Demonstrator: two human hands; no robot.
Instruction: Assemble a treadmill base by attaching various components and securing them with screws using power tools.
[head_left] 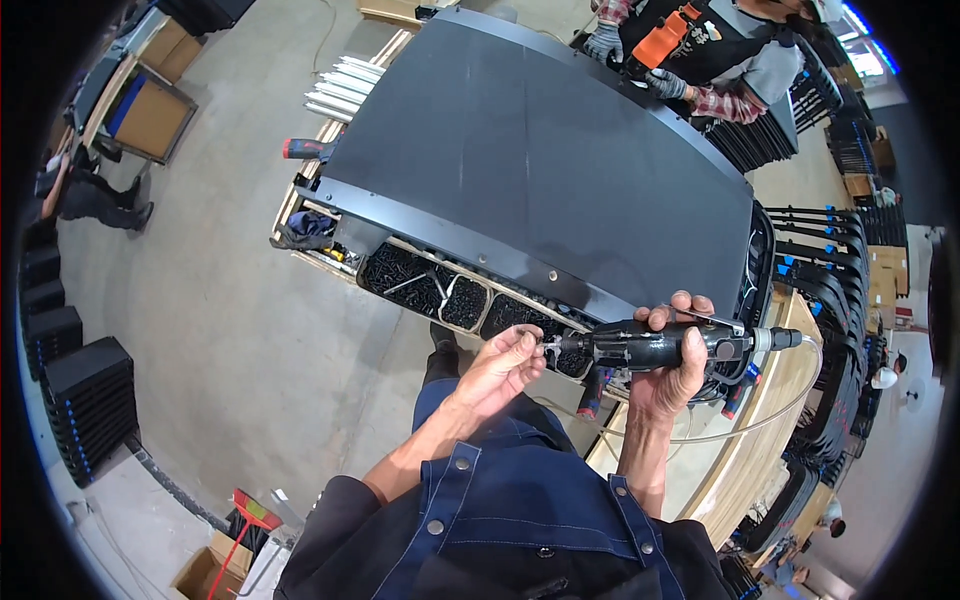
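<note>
Black air tool (pixel 630 345) is what I see at the centre of my head view, held level over the near edge of a large dark panel (pixel 540 150), its nose to the left and its hose fitting to the right. The right hand (pixel 672 368) grips it from beneath, thumb on the near side and fingers wrapped round the far side, probably because the body's weight sits best over that palm. I see the left hand (pixel 505 368) up at the nose, thumb and forefinger closed together, which seems meant for fine handling at the tip; the pinch is so small from here that I cannot tell whether a little metal piece sits in it. The clear hose (pixel 740 434) loops off the back and round below the right wrist, which I judge leaves slack for the tool to turn. Bins (pixel 467 329) of small dark parts line the near edge of the panel, presumably so that the left fingers can reach them without a step. Across the panel, a co-worker's gloved hand (pixel 605 43) is at its far edge, well apart from mine.
</note>
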